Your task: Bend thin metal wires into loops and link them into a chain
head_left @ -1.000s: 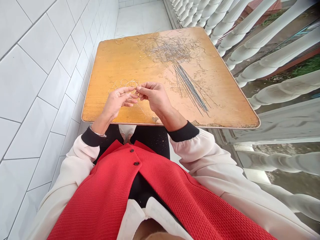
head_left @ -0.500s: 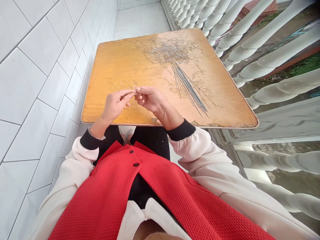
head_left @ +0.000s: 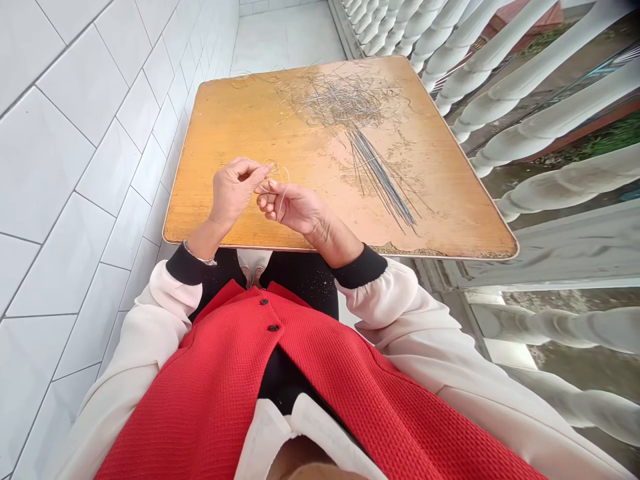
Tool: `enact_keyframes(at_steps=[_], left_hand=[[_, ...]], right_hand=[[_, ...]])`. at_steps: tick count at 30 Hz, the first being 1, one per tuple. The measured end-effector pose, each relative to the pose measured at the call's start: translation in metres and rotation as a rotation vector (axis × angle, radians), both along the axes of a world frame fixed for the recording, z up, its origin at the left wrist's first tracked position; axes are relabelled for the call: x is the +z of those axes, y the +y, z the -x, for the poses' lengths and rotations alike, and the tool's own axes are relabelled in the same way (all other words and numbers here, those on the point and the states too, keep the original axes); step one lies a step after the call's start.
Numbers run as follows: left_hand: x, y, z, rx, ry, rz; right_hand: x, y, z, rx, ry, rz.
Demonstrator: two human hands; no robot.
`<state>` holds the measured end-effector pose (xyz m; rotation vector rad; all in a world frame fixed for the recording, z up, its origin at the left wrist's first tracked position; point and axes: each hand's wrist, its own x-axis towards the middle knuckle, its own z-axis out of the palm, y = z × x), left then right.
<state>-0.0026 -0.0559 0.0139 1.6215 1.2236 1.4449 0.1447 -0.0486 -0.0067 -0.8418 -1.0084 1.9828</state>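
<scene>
My left hand point(head_left: 234, 189) is raised over the near left of the wooden table top point(head_left: 240, 120), thumb and forefinger pinched on a thin pale wire point(head_left: 287, 175). Close beside it, my right hand point(head_left: 296, 208) is turned partly palm up, its fingers curled, and the same wire passes by its thumb and fingertips. The wire bends in a loose loop above the right hand. Exactly where each fingertip grips it is too fine to see. Other thin curled wires seem to lie behind the hands, largely hidden.
A tangled heap of thin wires point(head_left: 345, 97) lies at the far side of the table. From it, a bundle of straight dark wires point(head_left: 383, 173) points toward the near right. White tiles point(head_left: 90, 160) line the left, and a white balustrade point(head_left: 530, 140) runs along the right.
My fingertips have moved slightly apart, the left hand rising and the right dropping and turning palm up. A loop of wire now shows between them; the small curled wires behind are more covered.
</scene>
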Motion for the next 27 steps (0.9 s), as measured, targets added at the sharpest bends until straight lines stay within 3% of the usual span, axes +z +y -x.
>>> enact_keyframes(at_steps=[8, 16, 23, 27], left_hand=[[-0.004, 0.007, 0.004, 0.107, 0.032, 0.004], [-0.021, -0.002, 0.003, -0.038, -0.094, 0.192], [-0.035, -0.004, 0.004, -0.119, -0.097, 0.121], [-0.036, -0.002, 0.004, -0.173, -0.187, 0.241]], right_hand=[[-0.007, -0.016, -0.01, -0.198, -0.016, -0.155], [-0.014, -0.017, 0.003, -0.387, -0.079, -0.199], [-0.018, -0.018, 0.009, -0.341, -0.149, -0.226], [-0.016, -0.019, 0.01, -0.306, -0.133, -0.19]])
